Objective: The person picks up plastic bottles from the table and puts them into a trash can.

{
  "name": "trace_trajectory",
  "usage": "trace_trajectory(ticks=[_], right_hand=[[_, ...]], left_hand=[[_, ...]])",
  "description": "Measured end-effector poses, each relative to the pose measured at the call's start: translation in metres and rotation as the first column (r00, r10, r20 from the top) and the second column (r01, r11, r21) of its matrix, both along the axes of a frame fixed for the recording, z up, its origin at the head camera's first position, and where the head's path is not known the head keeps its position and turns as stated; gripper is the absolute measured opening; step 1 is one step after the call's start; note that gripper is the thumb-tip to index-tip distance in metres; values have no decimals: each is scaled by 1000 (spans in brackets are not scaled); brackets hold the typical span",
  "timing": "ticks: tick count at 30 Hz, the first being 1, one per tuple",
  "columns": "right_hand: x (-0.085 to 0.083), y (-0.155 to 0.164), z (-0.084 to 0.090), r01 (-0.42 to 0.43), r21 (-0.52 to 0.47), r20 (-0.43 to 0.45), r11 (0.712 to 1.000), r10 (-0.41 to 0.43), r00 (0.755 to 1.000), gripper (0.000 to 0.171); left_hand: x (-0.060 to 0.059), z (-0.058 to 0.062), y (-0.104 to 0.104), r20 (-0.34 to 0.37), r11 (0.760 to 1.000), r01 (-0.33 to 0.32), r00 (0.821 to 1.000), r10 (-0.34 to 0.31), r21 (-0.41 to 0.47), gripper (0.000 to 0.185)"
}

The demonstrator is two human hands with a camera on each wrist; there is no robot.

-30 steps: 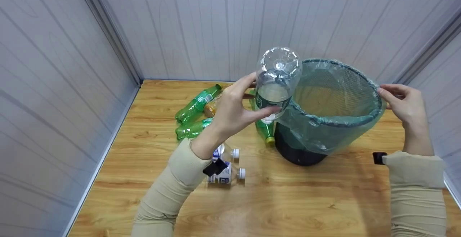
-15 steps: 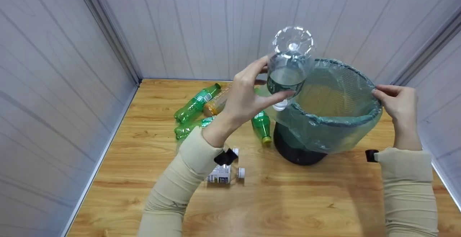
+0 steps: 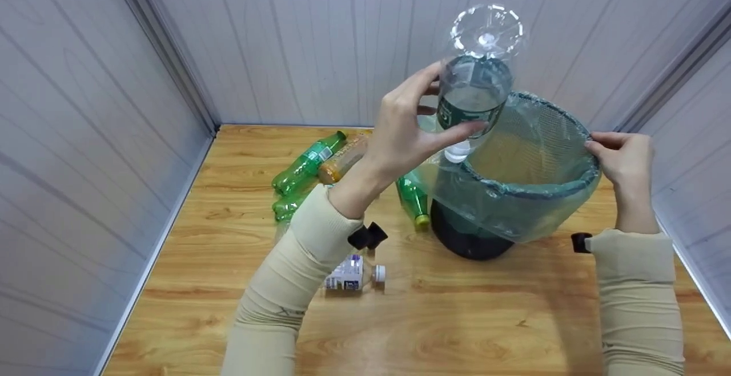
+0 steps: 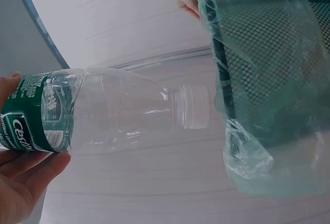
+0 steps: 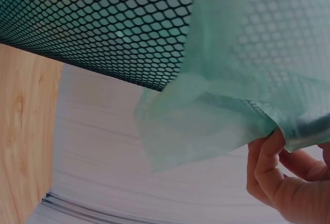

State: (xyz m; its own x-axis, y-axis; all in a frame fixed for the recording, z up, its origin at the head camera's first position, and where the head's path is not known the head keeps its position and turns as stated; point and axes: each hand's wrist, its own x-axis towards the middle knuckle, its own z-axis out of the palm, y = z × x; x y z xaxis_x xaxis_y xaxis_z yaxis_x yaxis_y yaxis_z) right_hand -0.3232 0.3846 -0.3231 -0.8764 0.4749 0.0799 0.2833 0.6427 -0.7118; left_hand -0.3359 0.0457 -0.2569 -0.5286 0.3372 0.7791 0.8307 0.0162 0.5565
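Note:
My left hand (image 3: 408,136) grips a clear plastic bottle (image 3: 477,79) with a green label, held upside down, its white cap (image 3: 457,152) just above the near rim of the bin. In the left wrist view the bottle (image 4: 103,113) points its cap (image 4: 191,106) at the bagged rim. The black mesh waste bin (image 3: 531,176), lined with a green plastic bag, stands tilted toward me on the wooden table (image 3: 457,319). My right hand (image 3: 619,156) pinches the bin's right rim; in the right wrist view its fingers (image 5: 270,167) hold the bag edge (image 5: 216,116).
Several green bottles (image 3: 302,164) and an amber one (image 3: 342,162) lie on the table left of the bin. Another green bottle (image 3: 412,199) lies by the bin's base. A small white-capped bottle (image 3: 354,273) lies under my left forearm. White panel walls close in on three sides.
My left hand has lifted the clear bottle up and to the right, from beside the bin's left rim to above it. The right hand stays on the rim.

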Motion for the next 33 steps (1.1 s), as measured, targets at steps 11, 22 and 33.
trace_trajectory(ticks=[11, 22, 33], right_hand=[[-7, 1, -11, 68, 8, -122, 998, -66, 990, 35], [-7, 0, -16, 102, -15, -181, 995, -103, 978, 31], [-7, -2, -17, 114, -13, -198, 993, -114, 973, 31]], left_hand=[[-14, -6, 24, 9, 999, -34, 999, 34, -28, 67], [-28, -23, 43, 117, 994, -53, 991, 64, -92, 67], [-38, -44, 56, 122, 984, -104, 985, 123, -148, 66]])
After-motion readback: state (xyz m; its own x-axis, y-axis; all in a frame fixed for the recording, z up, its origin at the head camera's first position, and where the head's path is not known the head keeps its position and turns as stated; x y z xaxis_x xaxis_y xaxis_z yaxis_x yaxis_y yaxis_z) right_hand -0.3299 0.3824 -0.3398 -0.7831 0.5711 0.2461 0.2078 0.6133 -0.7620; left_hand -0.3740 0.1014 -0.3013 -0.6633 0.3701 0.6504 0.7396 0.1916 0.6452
